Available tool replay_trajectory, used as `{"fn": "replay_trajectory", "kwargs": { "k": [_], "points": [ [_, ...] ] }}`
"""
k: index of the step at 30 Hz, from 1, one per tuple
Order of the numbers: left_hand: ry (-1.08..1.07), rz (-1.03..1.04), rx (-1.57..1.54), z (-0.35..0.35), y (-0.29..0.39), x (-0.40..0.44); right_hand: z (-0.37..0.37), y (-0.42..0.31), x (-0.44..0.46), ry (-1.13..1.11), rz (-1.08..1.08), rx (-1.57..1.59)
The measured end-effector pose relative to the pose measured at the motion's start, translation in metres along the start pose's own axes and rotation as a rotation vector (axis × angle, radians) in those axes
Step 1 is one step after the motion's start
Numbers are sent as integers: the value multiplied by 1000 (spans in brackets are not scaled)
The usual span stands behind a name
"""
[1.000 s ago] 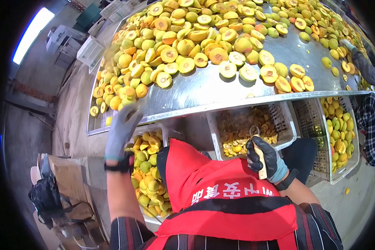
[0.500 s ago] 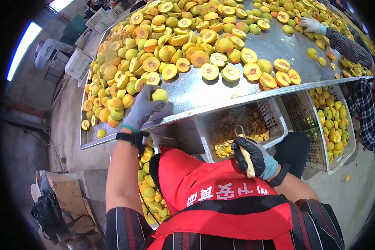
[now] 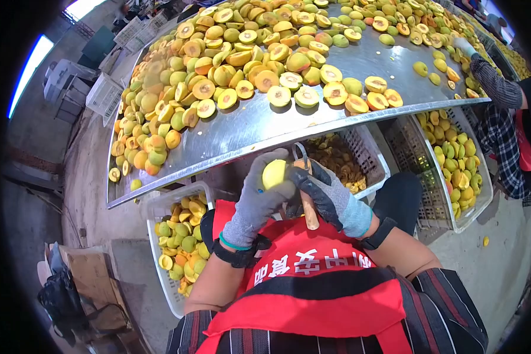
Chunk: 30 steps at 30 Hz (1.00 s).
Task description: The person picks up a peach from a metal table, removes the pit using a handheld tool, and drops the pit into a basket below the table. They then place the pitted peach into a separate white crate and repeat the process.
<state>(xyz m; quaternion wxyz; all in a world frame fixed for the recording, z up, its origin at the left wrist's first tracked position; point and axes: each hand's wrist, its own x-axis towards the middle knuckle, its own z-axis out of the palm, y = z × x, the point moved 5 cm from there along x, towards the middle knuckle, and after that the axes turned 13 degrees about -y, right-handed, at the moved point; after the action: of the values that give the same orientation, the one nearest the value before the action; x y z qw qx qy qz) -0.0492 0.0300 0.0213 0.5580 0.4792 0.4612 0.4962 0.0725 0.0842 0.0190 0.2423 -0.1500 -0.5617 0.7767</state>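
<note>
In the head view my left hand point(image 3: 264, 192), in a grey glove, is closed around a yellow-green peach point(image 3: 274, 174). Whether that peach is whole or halved I cannot tell. My right hand point(image 3: 330, 197), in a grey glove with dark fingers, grips a pitting tool by its wooden handle point(image 3: 309, 211). The tool's metal loop point(image 3: 300, 152) sticks up past the fingers. Both hands are close together above my red apron, in front of the metal table point(image 3: 230, 137). Halved peaches point(image 3: 203, 89), many with pits showing, are heaped on that table.
Below the table's edge, a crate point(image 3: 369, 154) holds brown pits and scraps. Crates of peach halves stand at my left point(image 3: 177, 304) and right point(image 3: 456, 221). A co-worker's gloved hand point(image 3: 465, 46) reaches over the table at right. Cardboard point(image 3: 88, 274) lies at lower left.
My left hand has come back from the table edge with the peach, toward my body. My right hand has raised the pitting tool beside it. The view has shifted slightly.
</note>
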Motion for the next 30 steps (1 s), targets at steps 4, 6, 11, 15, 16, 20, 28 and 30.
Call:
{"fn": "replay_trajectory", "kwargs": {
  "k": [4, 6, 11, 15, 16, 20, 28, 30],
  "points": [
    [30, 28, -595, -2, -9, -8, 5, -7, -18, -96, 288, 151],
    [-27, 86, -671, 0, -4, -8, 11, -13, -24, -57, 279, -5],
    [-28, 164, -453, 9, 11, -8, 17, -26, -24, -92, 291, -441],
    [18, 179, -305, 14, 15, -7, 16, -21, -22, -61, 267, -483],
    [27, 196, -283, 14, 14, -8, 17, -19, -22, -73, 262, -485],
    [76, 238, -194, 17, 14, -8, 17, -4, -22, 36, -54, -730],
    [135, 234, -86, 14, 23, -7, 26, 9, -19, -188, 235, -527],
    [162, 169, 23, 13, 21, -5, 26, 14, -17, -203, 154, -948]
  ]
}}
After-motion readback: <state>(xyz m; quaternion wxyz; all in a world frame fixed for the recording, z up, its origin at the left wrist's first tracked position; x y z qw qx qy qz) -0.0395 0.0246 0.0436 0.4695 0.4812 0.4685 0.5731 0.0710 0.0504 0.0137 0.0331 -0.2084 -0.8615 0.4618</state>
